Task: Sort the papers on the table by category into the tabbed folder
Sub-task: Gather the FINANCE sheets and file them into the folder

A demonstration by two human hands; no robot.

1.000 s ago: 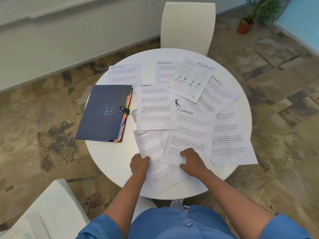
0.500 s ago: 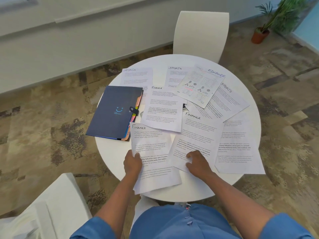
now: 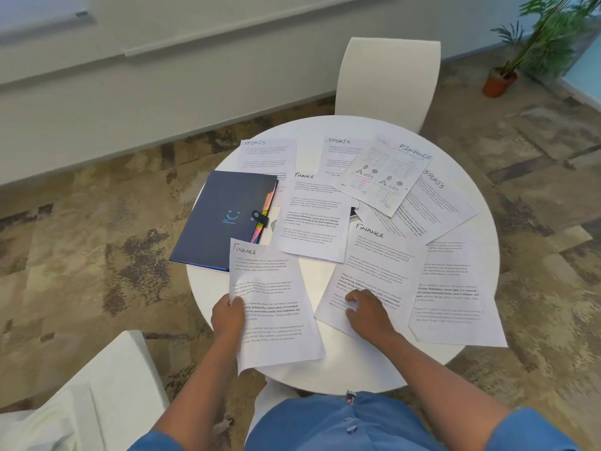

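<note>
Several printed sheets headed FINANCE or SPORTS lie spread over a round white table (image 3: pixel 325 369). My left hand (image 3: pixel 227 320) grips the left edge of one FINANCE sheet (image 3: pixel 273 307), lifted off the table near its front left. My right hand (image 3: pixel 367 315) rests with curled fingers on a second FINANCE sheet (image 3: pixel 377 271), which lies flat. A closed dark blue tabbed folder (image 3: pixel 221 219) with a smiley mark and a snap strap lies at the table's left, coloured tabs showing along its right edge; the held sheet's top corner overlaps its near corner.
A third FINANCE text sheet (image 3: pixel 312 216), a FINANCE chart sheet (image 3: pixel 383 174) and SPORTS sheets (image 3: pixel 270 154) cover the far and right parts. A white chair (image 3: pixel 387 83) stands behind the table, another (image 3: pixel 91 398) at my near left. A potted plant (image 3: pixel 500 79) is at the far right.
My left hand has pulled its FINANCE sheet out from under the neighbouring one, lifted it and swung it left toward the folder. My right hand stayed on the other sheet.
</note>
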